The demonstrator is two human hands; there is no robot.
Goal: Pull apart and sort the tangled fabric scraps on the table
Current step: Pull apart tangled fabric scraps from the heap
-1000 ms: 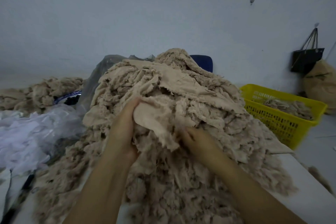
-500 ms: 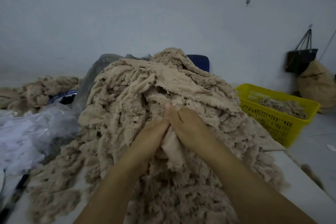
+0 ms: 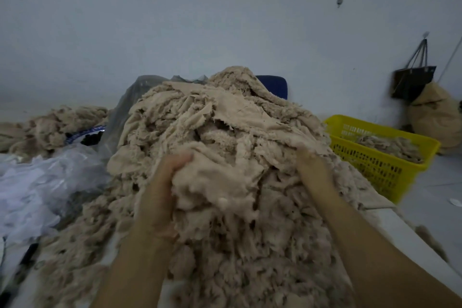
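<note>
Your left hand [image 3: 162, 182], frame centre: fingers curled round beige scrap clump [image 3: 220, 182]. Your right hand [image 3: 313, 172], centre right: dug into scrap pile [image 3: 225, 117] on counter [image 3: 400, 227]; blurred, cannot tell grip.

Showing a long bare left arm [image 3: 135, 257] and right arm [image 3: 375, 257], ending in a bare left hand [image 3: 162, 182] and right hand [image 3: 312, 172].

Yellow basket [image 3: 370, 162] right, black bag [image 3: 410, 82] on wall, clear plastic [image 3: 45, 182] left
</note>
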